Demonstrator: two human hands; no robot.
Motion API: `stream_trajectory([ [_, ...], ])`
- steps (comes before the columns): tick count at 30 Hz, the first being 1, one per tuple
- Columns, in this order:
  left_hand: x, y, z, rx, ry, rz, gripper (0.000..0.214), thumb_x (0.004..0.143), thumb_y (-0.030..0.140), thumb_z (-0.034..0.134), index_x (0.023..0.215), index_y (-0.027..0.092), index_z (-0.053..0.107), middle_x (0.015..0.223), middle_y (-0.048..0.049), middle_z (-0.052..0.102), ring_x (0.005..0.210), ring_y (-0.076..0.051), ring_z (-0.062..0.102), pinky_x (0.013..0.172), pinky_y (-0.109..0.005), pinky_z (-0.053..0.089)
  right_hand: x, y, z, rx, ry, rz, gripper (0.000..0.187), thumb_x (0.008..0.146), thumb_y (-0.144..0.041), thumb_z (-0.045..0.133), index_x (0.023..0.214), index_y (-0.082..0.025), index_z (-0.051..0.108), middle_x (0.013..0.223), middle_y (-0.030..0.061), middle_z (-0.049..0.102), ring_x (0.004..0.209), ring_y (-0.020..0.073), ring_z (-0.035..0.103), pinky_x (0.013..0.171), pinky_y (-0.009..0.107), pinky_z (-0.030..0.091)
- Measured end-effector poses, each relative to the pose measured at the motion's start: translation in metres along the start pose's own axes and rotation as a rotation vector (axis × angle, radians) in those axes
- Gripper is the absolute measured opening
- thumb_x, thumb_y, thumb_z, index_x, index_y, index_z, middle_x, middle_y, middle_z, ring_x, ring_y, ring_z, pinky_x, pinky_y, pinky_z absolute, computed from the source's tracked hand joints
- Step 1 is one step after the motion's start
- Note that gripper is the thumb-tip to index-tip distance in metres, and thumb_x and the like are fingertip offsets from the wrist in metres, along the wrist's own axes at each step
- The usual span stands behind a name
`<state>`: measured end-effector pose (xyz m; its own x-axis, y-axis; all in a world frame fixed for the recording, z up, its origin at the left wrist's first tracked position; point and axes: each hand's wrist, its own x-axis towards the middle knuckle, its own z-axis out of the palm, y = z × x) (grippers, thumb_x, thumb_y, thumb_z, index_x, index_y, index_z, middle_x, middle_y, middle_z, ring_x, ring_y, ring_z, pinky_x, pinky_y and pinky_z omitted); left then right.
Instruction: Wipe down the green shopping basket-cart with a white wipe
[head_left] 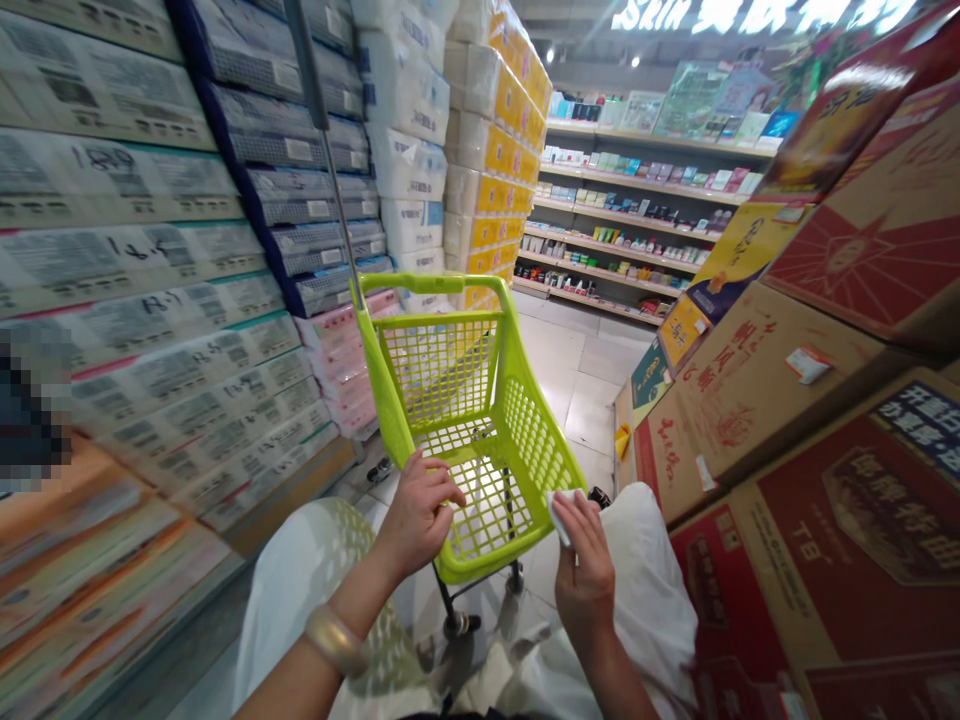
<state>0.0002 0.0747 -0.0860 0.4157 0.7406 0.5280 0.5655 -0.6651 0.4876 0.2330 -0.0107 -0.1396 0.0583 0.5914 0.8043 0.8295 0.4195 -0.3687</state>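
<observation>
A lime-green plastic shopping cart basket (420, 390) stands tilted in the aisle in front of me, with nothing in it. My left hand (416, 515) is curled over the basket's near rim, fingers wrapped on the edge; a pale bangle sits on that wrist. Over at the basket's right near corner, my right hand (583, 560) presses a small white wipe (559, 505) against the rim with the fingers closed on it. My knees in white cloth show below both hands.
Stacked tissue and paper packs (150, 300) wall the left side. Brown and red cardboard cartons (810, 440) pile up on the right. A tiled floor (577, 370) runs ahead to shelves of small goods (637, 200).
</observation>
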Motion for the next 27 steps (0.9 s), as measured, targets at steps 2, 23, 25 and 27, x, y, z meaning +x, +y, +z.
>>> stream_trajectory([
  [2,0.002,0.002,-0.001,0.000,-0.009,-0.005,0.030,0.070,0.007,0.042,0.070,0.024,0.067,0.069,-0.0011,0.062,0.101,-0.024,0.056,0.114,-0.060,0.024,-0.003,-0.022,0.007,0.029,-0.058,-0.055,0.052,0.089,-0.004,0.034,0.134,-0.021,0.055,0.124,0.0087,0.067,0.134,0.0239,0.049,0.112,0.051,0.039],
  [23,0.000,0.002,-0.004,-0.008,-0.012,0.015,0.029,0.071,0.007,0.042,0.070,0.023,0.066,0.070,-0.0016,0.062,0.100,-0.024,0.055,0.112,-0.058,0.026,0.000,-0.064,0.018,0.144,-0.253,-0.280,0.050,0.089,-0.005,0.037,0.132,-0.021,0.056,0.125,0.0043,0.068,0.132,0.0187,0.050,0.113,0.039,0.040],
  [25,0.000,0.002,-0.004,-0.005,-0.015,0.013,0.029,0.071,0.007,0.041,0.070,0.023,0.066,0.070,-0.0016,0.061,0.100,-0.024,0.055,0.112,-0.058,0.025,0.001,-0.042,0.010,0.101,-0.190,-0.210,0.053,0.088,-0.003,0.035,0.135,-0.021,0.054,0.124,0.0062,0.068,0.132,0.0199,0.051,0.112,0.043,0.041],
  [27,0.000,0.002,-0.003,-0.003,-0.017,0.010,0.029,0.072,0.008,0.041,0.070,0.023,0.066,0.069,-0.0017,0.061,0.100,-0.024,0.055,0.111,-0.058,0.026,0.001,-0.019,0.003,0.048,-0.107,-0.125,0.055,0.089,-0.003,0.033,0.137,-0.021,0.053,0.125,0.0078,0.067,0.133,0.0216,0.050,0.111,0.047,0.041],
])
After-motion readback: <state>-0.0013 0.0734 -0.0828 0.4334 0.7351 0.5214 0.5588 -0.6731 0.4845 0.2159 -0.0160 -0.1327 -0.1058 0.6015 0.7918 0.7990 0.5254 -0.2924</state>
